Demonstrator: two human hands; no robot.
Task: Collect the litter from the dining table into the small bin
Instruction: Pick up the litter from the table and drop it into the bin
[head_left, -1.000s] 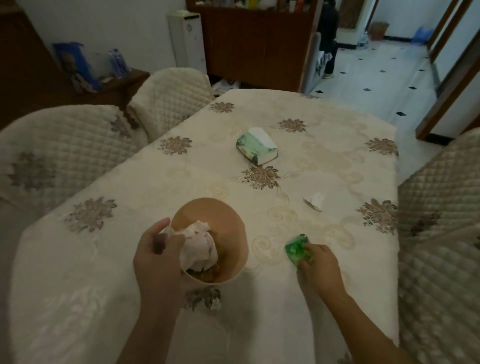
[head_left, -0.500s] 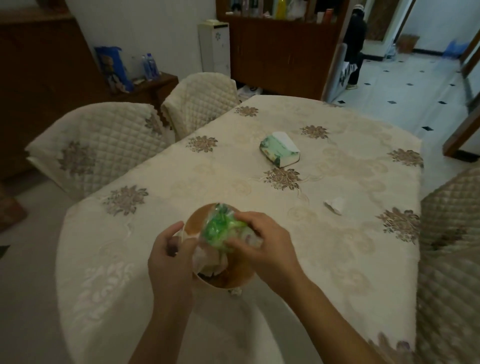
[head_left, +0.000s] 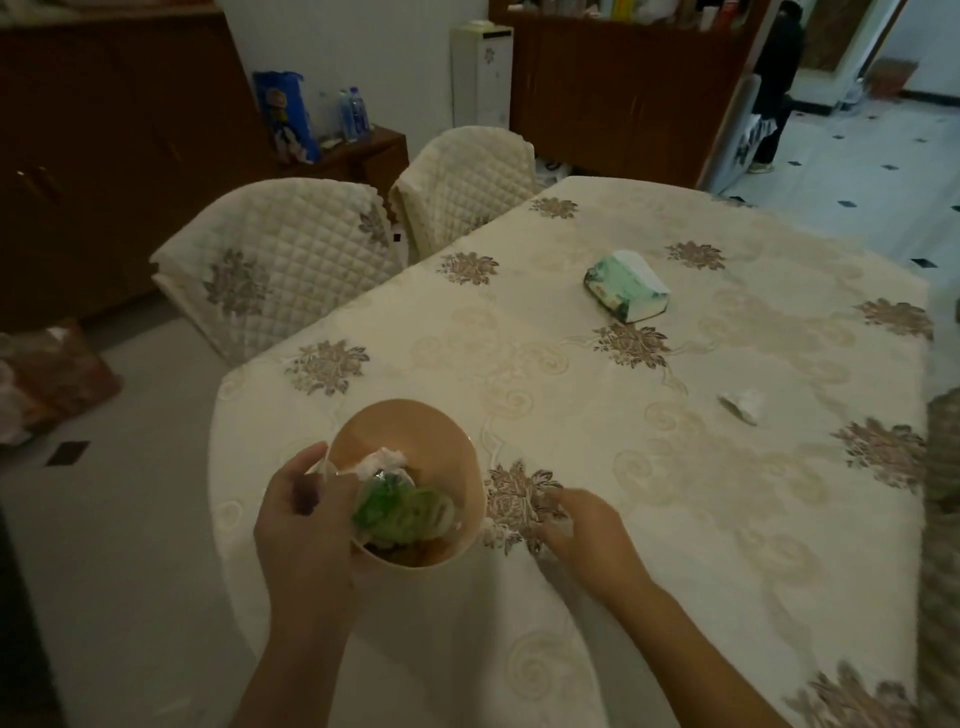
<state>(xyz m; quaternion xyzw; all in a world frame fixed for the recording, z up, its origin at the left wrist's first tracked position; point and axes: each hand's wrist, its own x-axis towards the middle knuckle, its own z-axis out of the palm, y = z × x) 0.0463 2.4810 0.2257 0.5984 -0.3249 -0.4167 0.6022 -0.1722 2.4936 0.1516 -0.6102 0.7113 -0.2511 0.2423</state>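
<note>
A small tan bin (head_left: 447, 441) stands near the front left corner of the dining table (head_left: 675, 493). My left hand (head_left: 306, 530) grips its near rim. Inside lie a crumpled green wrapper (head_left: 400, 512) and a white crumpled tissue (head_left: 384, 460). My right hand (head_left: 582, 535) rests on the tablecloth just right of the bin, fingers pressed down on a small white scrap (head_left: 558, 527); whether it grips the scrap I cannot tell. Another white crumpled scrap (head_left: 745, 404) lies on the cloth farther right.
A green and white tissue pack (head_left: 626, 293) sits mid-table toward the back. Two quilted chairs (head_left: 280, 265) stand along the table's left side. Another quilted chair (head_left: 940, 519) is at the right edge. A person (head_left: 774, 78) stands far back by the cabinet.
My right hand carried the green wrapper from the table to the bin, dropped it in, and has moved down to the cloth right of the bin. The left hand stayed on the rim.
</note>
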